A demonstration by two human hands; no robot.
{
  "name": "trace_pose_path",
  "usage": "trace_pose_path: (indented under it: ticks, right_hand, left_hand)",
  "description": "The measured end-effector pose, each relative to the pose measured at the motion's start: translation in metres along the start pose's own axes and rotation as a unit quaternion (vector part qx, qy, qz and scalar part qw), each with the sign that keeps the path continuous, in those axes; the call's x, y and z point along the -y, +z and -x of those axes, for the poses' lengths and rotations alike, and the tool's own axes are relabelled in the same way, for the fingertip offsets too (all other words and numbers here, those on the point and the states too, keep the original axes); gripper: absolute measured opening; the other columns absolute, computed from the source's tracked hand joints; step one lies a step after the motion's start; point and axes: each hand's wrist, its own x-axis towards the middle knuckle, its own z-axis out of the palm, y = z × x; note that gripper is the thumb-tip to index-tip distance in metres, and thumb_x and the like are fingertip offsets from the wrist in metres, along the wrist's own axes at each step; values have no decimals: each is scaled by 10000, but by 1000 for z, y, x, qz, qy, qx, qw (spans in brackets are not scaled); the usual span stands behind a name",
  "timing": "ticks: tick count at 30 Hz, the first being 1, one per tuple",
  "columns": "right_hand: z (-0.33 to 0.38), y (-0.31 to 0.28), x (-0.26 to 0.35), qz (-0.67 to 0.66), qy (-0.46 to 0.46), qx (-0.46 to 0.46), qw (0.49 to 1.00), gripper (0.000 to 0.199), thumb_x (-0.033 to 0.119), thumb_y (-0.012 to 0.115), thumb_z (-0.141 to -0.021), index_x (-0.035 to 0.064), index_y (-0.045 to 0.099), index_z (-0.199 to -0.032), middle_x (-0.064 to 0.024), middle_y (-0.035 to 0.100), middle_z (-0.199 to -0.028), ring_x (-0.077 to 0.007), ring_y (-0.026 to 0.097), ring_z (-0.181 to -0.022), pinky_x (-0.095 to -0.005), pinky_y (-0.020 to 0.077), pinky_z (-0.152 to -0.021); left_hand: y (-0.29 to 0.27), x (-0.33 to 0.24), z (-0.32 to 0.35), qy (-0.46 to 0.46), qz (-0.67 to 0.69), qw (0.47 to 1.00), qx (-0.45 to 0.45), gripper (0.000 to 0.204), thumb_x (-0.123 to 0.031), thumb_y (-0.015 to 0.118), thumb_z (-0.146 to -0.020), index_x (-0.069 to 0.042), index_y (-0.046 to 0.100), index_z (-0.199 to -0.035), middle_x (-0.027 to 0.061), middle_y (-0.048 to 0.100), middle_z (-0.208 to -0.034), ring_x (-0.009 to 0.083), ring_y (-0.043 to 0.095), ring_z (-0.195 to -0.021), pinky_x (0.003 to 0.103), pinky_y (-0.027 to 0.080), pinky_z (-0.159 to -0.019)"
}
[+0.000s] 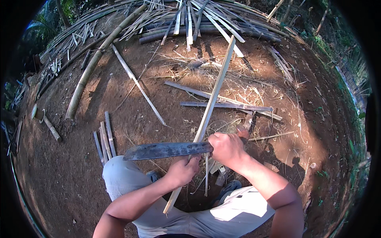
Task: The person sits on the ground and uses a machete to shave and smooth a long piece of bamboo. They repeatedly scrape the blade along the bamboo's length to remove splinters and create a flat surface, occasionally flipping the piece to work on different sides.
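- Gripping the machete (168, 149) with the right hand (228, 148), closed firmly, directed leftward across the bamboo strip (217, 89).
- Holding this strip with the left hand (183, 170), also closed, slantwise from over the trousers (238, 208) to above the ground (147, 107).
- Impossible to tell exactly any contact between machete and strip.
- Possible, in judgement: a cut to the left hand, just beside the edge, because of slipping.
- Possible also: an injury to the left knee (123, 170), from too strong a stroke.

Brown earth ground (51, 174) lies outdoors in dappled sunlight and shade, green foliage (39, 25) bordering both upper sides
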Motion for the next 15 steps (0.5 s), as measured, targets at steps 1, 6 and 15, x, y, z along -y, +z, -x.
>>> trace_pose_path:
  ticks: [1, 6, 15]
  right_hand:
    - [-3, -1, -6, -2, 17, -12, 1000, 36, 48, 614, -718, 22, 632, -735, -193, 664, -738, -388, 686, -703, -483, 564, -656]
    - [-21, -13, -53, -28, 148, -105, 983, 98, 39, 586, -750, -11, 598, -667, -229, 617, -662, -396, 645, -631, -454, 513, -601]
    - [5, -53, -172, 74, 387, -157, 906, 132, 97, 639, -807, 16, 732, -857, -240, 688, -799, -408, 684, -807, -489, 545, -753]
  left_hand:
    - [2, -2, 6, 23, -3, 1000, -5, 318, -386, 432, -1055, -93, 478, -941, -44, 400, -632, 65, 348, -454, 253, 320, -400]
    - [4, -9, 28, 22, 8, 999, 27, 397, -381, 439, -1053, 5, 529, -1034, -1, 479, -624, 99, 460, -561, 311, 409, -523]
    - [8, -3, 48, 54, -171, 980, 89, 397, -362, 436, -1057, 23, 525, -1105, 112, 503, -604, 188, 491, -553, 380, 427, -543]
